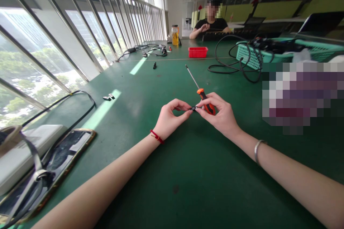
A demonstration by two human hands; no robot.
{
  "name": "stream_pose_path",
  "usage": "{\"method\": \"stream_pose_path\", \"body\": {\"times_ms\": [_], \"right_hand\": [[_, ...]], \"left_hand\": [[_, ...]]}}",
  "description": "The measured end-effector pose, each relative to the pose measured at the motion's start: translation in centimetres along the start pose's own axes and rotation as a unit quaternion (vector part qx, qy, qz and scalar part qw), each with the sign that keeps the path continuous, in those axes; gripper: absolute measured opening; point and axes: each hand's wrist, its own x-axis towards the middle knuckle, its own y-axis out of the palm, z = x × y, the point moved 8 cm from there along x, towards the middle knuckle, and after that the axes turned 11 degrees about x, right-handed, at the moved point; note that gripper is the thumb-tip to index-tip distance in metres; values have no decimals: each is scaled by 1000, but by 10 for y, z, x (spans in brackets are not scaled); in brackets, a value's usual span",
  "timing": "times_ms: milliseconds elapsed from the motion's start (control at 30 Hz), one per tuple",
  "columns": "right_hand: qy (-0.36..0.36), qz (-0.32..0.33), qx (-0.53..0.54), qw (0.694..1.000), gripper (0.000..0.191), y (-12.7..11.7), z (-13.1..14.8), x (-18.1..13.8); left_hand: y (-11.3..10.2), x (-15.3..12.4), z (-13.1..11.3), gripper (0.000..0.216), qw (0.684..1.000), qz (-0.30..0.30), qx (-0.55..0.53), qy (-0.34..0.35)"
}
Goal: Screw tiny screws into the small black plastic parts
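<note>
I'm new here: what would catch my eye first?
Probably the orange-and-black-handled metal screwdriver, slanting out of the right hand over the dark green table. Beside it, that hand and the left hand pinch a small black piece. Farther back sits a bright red rectangular tray.

There are no words, names, numbers or signs here that can be read.
</note>
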Motion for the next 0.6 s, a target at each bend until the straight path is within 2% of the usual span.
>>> {"method": "stream_pose_path", "body": {"times_ms": [133, 333, 467, 600], "right_hand": [[-3, 4, 10, 1000, 2, 1, 0, 0], [-7, 4, 7, 1000, 2, 1, 2, 0], [-11, 9, 11, 1000, 4, 2, 4, 0], [-14, 24, 5, 1000, 13, 4, 3, 0]], "left_hand": [[-1, 0, -1, 15, 1000, -9, 16, 12], [0, 0, -5, 12, 1000, 7, 22, 21], [-5, -1, -9, 11, 998, -21, 37, 37], [-7, -4, -15, 6, 991, -41, 95, 88]]}}
